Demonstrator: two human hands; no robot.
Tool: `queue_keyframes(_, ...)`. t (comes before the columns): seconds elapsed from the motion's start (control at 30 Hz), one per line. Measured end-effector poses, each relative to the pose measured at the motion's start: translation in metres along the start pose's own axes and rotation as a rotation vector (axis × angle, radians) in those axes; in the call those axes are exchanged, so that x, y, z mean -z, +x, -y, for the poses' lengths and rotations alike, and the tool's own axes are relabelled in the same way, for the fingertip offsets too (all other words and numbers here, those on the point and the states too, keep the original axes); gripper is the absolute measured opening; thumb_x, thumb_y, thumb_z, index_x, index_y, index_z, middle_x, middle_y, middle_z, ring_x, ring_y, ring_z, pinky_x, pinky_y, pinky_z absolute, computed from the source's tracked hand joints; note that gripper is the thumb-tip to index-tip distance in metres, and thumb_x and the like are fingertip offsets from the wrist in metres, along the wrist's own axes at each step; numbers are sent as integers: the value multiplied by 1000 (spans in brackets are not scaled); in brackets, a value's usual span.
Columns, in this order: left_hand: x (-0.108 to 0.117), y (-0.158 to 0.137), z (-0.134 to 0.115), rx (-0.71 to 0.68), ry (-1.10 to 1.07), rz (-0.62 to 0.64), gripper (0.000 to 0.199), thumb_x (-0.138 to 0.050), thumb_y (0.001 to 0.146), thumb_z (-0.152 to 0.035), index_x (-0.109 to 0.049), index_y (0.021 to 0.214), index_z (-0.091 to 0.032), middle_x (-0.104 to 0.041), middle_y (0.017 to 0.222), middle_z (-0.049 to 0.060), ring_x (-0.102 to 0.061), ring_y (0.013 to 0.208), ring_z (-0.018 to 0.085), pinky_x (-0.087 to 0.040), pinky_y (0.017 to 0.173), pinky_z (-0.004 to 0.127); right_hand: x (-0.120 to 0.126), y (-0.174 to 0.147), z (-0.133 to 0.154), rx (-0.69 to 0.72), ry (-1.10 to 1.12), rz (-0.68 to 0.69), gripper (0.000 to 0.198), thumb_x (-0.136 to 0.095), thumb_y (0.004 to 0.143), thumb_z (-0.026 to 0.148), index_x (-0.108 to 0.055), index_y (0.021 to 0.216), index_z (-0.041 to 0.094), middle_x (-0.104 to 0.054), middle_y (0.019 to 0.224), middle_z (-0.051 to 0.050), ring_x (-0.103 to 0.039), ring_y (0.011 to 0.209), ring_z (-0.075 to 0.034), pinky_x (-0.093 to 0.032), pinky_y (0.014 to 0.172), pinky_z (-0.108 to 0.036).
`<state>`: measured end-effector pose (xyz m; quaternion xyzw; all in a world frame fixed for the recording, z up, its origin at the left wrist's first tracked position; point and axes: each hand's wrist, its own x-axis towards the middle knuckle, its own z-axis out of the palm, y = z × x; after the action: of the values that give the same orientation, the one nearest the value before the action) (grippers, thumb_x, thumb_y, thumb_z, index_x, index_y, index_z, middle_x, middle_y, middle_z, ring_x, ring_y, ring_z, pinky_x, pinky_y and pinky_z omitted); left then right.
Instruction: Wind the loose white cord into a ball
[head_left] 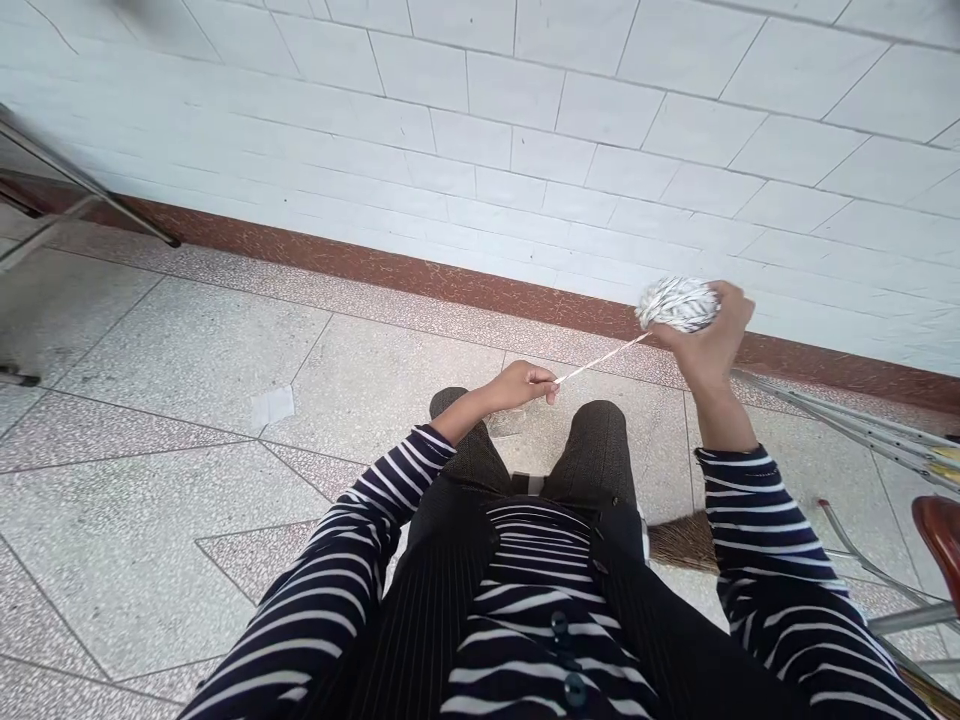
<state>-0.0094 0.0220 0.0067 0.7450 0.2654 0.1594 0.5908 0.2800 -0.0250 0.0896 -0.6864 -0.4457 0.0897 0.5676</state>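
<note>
My right hand (709, 335) is wrapped round a ball of white string (679, 303), held up to the right in front of the wall. From the ball a single taut strand (604, 358) slants down to the left. Its other end is pinched between the thumb and fingers of my left hand (529, 385), just above my knees. Whether a short end pokes out past those fingers is too small to tell.
A white tiled wall (510, 90) with a reddish-brown skirting runs ahead. Metal legs (97, 190) stand at the left. To the right are metal poles (840, 415), a brown seat edge (941, 545) and broom bristles (682, 540). A paper scrap (273, 407) lies on the floor.
</note>
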Motion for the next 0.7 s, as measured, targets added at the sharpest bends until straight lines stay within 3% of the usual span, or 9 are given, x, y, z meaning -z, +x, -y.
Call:
queue_keyframes(0.07, 8, -2, -13, -40, -25, 13, 28, -62, 90, -36, -76, 79, -16, -76, 86, 3, -66, 84, 15, -45, 81, 24, -8, -13, -16, -155, -45, 111, 87, -97, 37, 16, -55, 113, 28, -39, 129, -8, -32, 129, -36, -41, 108, -58)
queue_keyframes(0.13, 17, 1, -24, -73, -14, -21, 29, -61, 91, -38, -77, 81, -15, -77, 88, 3, -67, 86, 16, -45, 83, 25, -16, -33, -28, -279, -37, 323, 85, -94, 37, 18, -58, 113, 26, -40, 133, -9, -32, 134, -40, -36, 112, -64)
queue_keyframes(0.2, 25, 7, -30, -83, 44, -67, 30, -60, 92, -38, -77, 82, -15, -76, 86, 3, -67, 84, 16, -45, 81, 25, -22, -58, -34, -382, 30, 541, 81, -91, 39, 18, -62, 114, 26, -48, 131, -9, -39, 132, -40, -36, 111, -66)
queue_keyframes(0.27, 29, 13, -28, -85, 139, -102, 28, -59, 92, -35, -77, 80, -16, -75, 82, 2, -66, 81, 16, -44, 79, 25, -25, -81, -36, -466, 123, 741, 78, -89, 39, 18, -67, 113, 26, -61, 119, -7, -55, 118, -37, -44, 105, -61)
queue_keyframes(0.37, 27, 21, -14, -77, 243, -119, 27, -58, 91, -31, -77, 77, -17, -74, 78, 1, -65, 79, 16, -44, 80, 26, -24, -105, -31, -552, 312, 899, 80, -87, 42, 26, -67, 119, 25, -70, 114, -6, -64, 110, -33, -47, 104, -52)
queue_keyframes(0.5, 11, 26, 12, -69, 212, -130, 32, -55, 94, -35, -76, 79, -17, -75, 84, 3, -66, 83, 17, -45, 80, 26, -14, -115, -21, -602, 546, 871, 84, -84, 46, 36, -62, 126, 28, -68, 128, -8, -61, 124, -34, -45, 109, -51)
queue_keyframes(0.6, -1, 25, 28, -7, 179, -126, 32, -55, 93, -35, -75, 79, -16, -75, 83, 3, -65, 82, 18, -44, 78, 26, -5, -111, -9, -598, 730, 743, 80, -83, 48, 31, -62, 125, 31, -65, 135, -8, -55, 132, -36, -44, 111, -55)
queue_keyframes(0.7, -11, 22, 39, 36, 153, -80, 31, -55, 92, -35, -75, 78, -16, -74, 81, 2, -64, 80, 16, -44, 77, 25, 0, -97, 8, -508, 770, 607, 71, -80, 54, 33, -61, 122, 34, -65, 135, -7, -54, 133, -35, -47, 107, -56)
